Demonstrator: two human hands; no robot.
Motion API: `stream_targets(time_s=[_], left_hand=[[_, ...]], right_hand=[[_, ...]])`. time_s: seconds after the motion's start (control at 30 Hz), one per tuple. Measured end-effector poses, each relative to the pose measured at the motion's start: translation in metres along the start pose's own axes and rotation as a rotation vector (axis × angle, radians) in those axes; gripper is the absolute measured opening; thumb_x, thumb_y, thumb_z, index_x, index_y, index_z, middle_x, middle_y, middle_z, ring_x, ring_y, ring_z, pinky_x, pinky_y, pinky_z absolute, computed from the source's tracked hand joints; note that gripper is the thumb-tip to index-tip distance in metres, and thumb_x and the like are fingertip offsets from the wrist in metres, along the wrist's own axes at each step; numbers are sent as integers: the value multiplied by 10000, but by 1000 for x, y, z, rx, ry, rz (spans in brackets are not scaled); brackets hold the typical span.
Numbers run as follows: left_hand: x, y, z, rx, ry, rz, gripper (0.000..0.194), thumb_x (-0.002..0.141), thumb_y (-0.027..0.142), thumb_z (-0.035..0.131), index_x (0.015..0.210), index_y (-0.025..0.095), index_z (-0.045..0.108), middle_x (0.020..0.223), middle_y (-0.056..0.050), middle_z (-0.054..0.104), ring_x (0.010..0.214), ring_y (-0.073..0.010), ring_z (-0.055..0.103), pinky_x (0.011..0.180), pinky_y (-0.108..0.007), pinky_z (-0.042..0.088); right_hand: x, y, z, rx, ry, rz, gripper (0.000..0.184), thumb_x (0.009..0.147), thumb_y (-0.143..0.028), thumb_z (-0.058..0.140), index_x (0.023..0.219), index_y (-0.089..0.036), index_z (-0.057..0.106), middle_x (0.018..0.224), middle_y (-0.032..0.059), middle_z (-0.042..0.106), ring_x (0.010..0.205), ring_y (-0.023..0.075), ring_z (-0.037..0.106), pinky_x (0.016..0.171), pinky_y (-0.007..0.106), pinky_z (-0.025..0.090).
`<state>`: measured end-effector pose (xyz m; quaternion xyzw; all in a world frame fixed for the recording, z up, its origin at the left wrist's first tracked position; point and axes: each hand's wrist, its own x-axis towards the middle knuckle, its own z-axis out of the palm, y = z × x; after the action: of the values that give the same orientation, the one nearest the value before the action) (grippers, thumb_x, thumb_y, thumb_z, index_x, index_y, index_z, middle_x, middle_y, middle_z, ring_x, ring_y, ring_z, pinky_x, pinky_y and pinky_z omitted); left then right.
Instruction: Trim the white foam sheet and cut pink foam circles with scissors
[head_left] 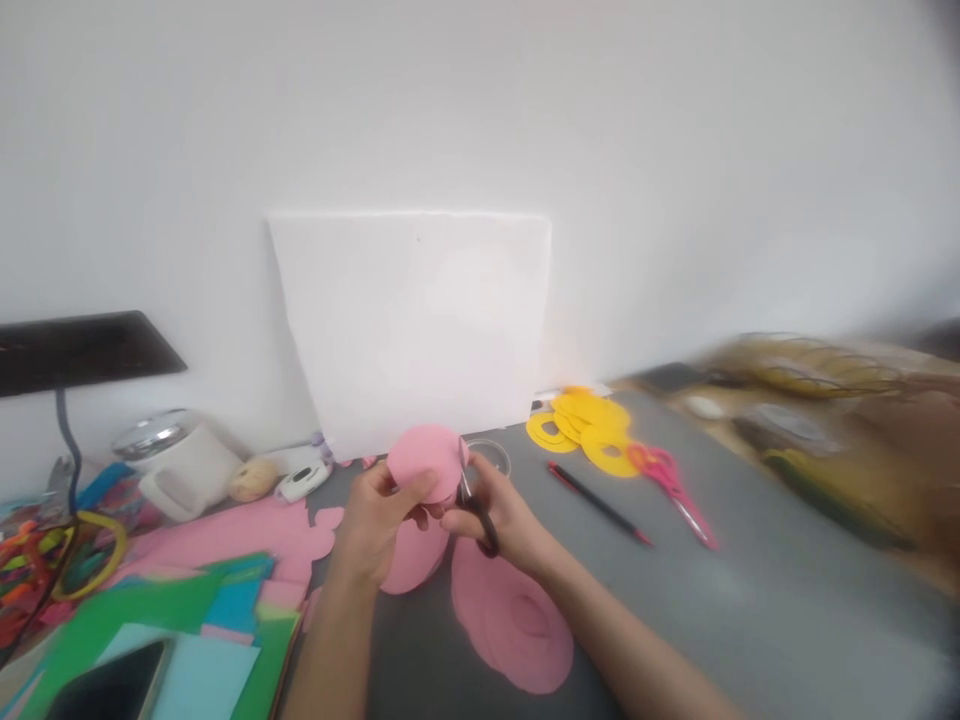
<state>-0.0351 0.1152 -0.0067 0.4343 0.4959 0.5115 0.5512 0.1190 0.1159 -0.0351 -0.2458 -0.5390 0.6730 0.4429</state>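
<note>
My left hand is closed on a round piece of pink foam sheet, held up above the grey table. My right hand grips black-handled scissors, whose blades meet the right edge of the pink piece. Below the hands lie a stack of pink circles and another pink cut-out on the table.
A white board leans on the wall. Yellow rings, pink scissors and a dark pencil lie to the right. On the left are a white mug, coloured sheets, a phone and pink offcuts.
</note>
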Motion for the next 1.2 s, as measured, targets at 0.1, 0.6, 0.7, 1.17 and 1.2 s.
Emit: stream_targets(time_s=[0.1, 0.6, 0.7, 1.17, 1.2], left_hand=[[-2, 3, 4, 3, -5, 20, 372, 596, 359, 804, 797, 94, 639, 626, -39, 651, 528, -133, 574, 436, -233, 433], [0, 4, -3, -27, 90, 63, 290, 552, 292, 822, 743, 113, 698, 638, -26, 667, 523, -136, 594, 466, -245, 445], [-2, 9, -4, 11, 77, 52, 227, 561, 279, 814, 673, 121, 694, 545, -20, 636, 493, -134, 566, 445, -245, 423], [-9, 17, -12, 52, 43, 74, 225, 575, 287, 813, 662, 125, 683, 541, 3, 594, 475, -104, 521, 433, -227, 395], [-9, 17, -11, 53, 33, 72, 228, 574, 290, 813, 660, 125, 681, 536, 3, 592, 473, -103, 518, 434, -228, 395]], right_hand=[[0, -3, 1, -8, 13, 8, 690, 619, -421, 832, 1114, -194, 408, 596, -80, 483, 488, 76, 348, 478, 222, 239], [3, 1, 7, -61, 109, 58, 582, 677, -376, 784, 1099, -185, 431, 566, -95, 489, 433, 45, 284, 426, 204, 219], [3, 3, 7, -49, 94, 70, 589, 675, -380, 784, 1109, -196, 431, 611, -74, 526, 450, 51, 305, 431, 207, 228], [0, 3, 8, -54, 22, 9, 590, 653, -396, 807, 1083, -208, 449, 604, -90, 453, 497, 67, 330, 484, 222, 241], [0, 3, 7, -58, 21, 3, 595, 643, -405, 812, 1070, -203, 450, 595, -92, 445, 501, 70, 338, 492, 224, 243]])
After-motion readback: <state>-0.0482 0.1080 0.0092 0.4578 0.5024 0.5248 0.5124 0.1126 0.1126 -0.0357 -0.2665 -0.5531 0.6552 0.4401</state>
